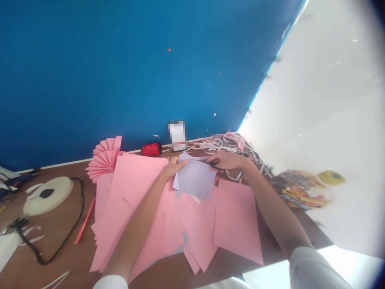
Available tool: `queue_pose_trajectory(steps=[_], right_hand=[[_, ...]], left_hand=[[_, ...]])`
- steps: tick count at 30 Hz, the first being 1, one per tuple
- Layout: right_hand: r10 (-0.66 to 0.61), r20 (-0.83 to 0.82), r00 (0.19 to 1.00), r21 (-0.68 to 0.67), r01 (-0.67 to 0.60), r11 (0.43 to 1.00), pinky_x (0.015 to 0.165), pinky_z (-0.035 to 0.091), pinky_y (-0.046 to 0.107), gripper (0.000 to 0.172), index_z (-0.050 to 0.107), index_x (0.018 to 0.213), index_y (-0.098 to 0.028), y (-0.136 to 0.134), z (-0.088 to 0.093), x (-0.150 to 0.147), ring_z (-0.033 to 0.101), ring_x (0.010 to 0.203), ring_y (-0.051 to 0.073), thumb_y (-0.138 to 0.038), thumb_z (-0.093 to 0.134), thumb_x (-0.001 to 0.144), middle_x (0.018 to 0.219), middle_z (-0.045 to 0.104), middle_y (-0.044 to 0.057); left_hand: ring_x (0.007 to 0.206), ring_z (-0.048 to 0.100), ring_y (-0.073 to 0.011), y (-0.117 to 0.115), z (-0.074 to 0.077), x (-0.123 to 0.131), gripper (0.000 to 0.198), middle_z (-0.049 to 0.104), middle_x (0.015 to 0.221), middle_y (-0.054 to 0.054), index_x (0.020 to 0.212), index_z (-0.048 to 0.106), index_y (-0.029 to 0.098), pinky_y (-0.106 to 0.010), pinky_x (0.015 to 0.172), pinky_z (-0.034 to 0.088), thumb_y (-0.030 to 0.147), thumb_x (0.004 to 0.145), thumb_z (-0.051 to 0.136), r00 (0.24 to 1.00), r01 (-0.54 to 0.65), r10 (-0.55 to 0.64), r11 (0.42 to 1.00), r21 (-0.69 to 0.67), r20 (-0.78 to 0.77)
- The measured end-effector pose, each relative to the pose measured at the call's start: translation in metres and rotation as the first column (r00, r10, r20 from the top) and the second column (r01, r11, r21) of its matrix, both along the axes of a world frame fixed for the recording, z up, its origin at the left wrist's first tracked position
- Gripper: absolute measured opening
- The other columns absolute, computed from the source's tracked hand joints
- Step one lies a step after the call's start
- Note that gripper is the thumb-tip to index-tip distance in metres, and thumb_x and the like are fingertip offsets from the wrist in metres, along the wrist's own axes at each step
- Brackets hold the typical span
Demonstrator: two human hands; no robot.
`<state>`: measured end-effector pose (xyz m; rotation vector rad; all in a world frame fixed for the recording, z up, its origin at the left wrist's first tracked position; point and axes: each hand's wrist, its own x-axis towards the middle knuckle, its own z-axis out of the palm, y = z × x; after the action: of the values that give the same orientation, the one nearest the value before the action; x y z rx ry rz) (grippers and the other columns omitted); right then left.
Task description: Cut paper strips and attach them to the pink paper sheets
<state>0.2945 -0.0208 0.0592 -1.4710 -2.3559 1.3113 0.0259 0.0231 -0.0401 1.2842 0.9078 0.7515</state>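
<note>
Left hand (174,164): thumb and fingers pinch the upper left edge of a lilac sheet (195,182), which is lifted just above the table. Right hand (229,160): fingers curled through the dark handles of scissors (212,162), whose blades meet the sheet's top edge; whether the blades are parted cannot be told. The lilac sheet sits between the two hands, over the middle of the table (60,257) and above a spread of overlapping pink sheets (135,192) that covers most of the brown surface. Both forearms reach in from the lower edge and end in white sleeves. Beyond the hands, against the blue wall (120,80): a red spool (152,149), a blurred white item beside it, and a heap of pale paper strips (225,142) just behind the right hand. Far left of the pink sheets: folded pink fans (104,160), an orange pencil (85,220), a black cable (72,224) looping round a white disc (48,194). Right of the right forearm: a colourful packet (296,188) and a yellow roll (331,176).
</note>
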Motion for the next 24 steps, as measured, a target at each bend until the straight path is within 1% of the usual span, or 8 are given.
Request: queue_pose_trajectory(steps=[2, 6, 9, 15, 19, 21, 24], right_hand=[[-0.001, -0.008, 1.0, 0.0, 0.001, 1.0, 0.063, 0.041, 0.028, 0.032, 0.071, 0.099, -0.023, 0.0011, -0.0018, 0.001, 0.056, 0.056, 0.015, -0.042, 0.057, 0.078, 0.064, 0.065, 0.0], [-0.02, 0.012, 1.0, 0.002, 0.02, 1.0, 0.062, 0.042, 0.028, 0.037, 0.07, 0.105, -0.023, 0.0041, -0.0059, 0.0034, 0.058, 0.056, 0.015, -0.044, 0.058, 0.078, 0.069, 0.067, 0.001], [-0.017, 0.019, 1.0, 0.013, 0.017, 1.0, 0.063, 0.042, 0.028, 0.035, 0.071, 0.103, -0.024, 0.005, -0.0067, 0.0037, 0.058, 0.056, 0.014, -0.045, 0.057, 0.078, 0.073, 0.069, 0.001], [-0.04, 0.037, 0.998, 0.008, 0.04, 0.999, 0.062, 0.041, 0.028, 0.036, 0.071, 0.103, -0.023, 0.0021, -0.0034, 0.0015, 0.058, 0.057, 0.016, -0.044, 0.058, 0.077, 0.065, 0.066, 0.001], [-0.003, 0.015, 1.0, 0.015, 0.003, 1.0, 0.065, 0.041, 0.029, 0.036, 0.071, 0.102, -0.023, 0.0022, -0.0031, 0.0004, 0.057, 0.058, 0.016, -0.044, 0.057, 0.078, 0.062, 0.065, 0.001], [0.016, 0.019, 1.0, 0.038, -0.017, 0.999, 0.066, 0.04, 0.03, 0.038, 0.071, 0.106, -0.024, 0.0028, -0.0031, -0.0004, 0.057, 0.061, 0.017, -0.045, 0.057, 0.078, 0.068, 0.068, 0.002], [0.018, 0.033, 0.999, 0.089, -0.021, 0.996, 0.066, 0.039, 0.029, 0.038, 0.071, 0.108, -0.026, 0.003, -0.0019, -0.0027, 0.058, 0.069, 0.018, -0.045, 0.059, 0.077, 0.086, 0.071, 0.003]], left_hand=[[0.069, 0.064, -0.0172, 0.0003, -0.001, -0.0003, 0.046, 0.071, 0.087, -0.009, 0.097, 0.069, 0.012, -0.026, 0.061, 0.048, 0.049, 0.071, 0.072, 1.0, -0.006, 0.006, 1.0, -0.006, 0.003], [0.068, 0.064, -0.0162, 0.0006, -0.0022, -0.0008, 0.042, 0.071, 0.085, -0.008, 0.095, 0.069, 0.012, -0.025, 0.061, 0.048, 0.047, 0.073, 0.072, 1.0, 0.011, -0.011, 1.0, -0.007, 0.015], [0.068, 0.064, -0.016, 0.0008, -0.0024, -0.0008, 0.041, 0.071, 0.085, -0.008, 0.094, 0.069, 0.012, -0.025, 0.061, 0.048, 0.047, 0.073, 0.071, 1.0, 0.013, -0.013, 1.0, -0.014, 0.02], [0.068, 0.064, -0.0166, 0.0015, -0.0026, -0.0004, 0.043, 0.072, 0.086, -0.009, 0.094, 0.069, 0.011, -0.026, 0.061, 0.048, 0.048, 0.072, 0.072, 1.0, 0.004, -0.004, 1.0, -0.013, 0.01], [0.067, 0.064, -0.0166, 0.0011, -0.0009, -0.0003, 0.047, 0.072, 0.085, -0.009, 0.094, 0.07, 0.01, -0.025, 0.059, 0.047, 0.05, 0.071, 0.072, 1.0, -0.006, 0.006, 1.0, 0.005, -0.022], [0.068, 0.065, -0.0168, 0.0007, 0.0002, -0.0001, 0.048, 0.072, 0.086, -0.009, 0.096, 0.07, 0.01, -0.025, 0.06, 0.047, 0.05, 0.071, 0.072, 0.999, -0.007, 0.008, 1.0, 0.024, -0.042], [0.071, 0.065, -0.0174, 0.0, 0.0013, 0.0002, 0.048, 0.072, 0.09, -0.01, 0.098, 0.071, 0.01, -0.025, 0.062, 0.048, 0.049, 0.07, 0.073, 0.999, -0.003, 0.005, 0.999, 0.039, -0.047]])
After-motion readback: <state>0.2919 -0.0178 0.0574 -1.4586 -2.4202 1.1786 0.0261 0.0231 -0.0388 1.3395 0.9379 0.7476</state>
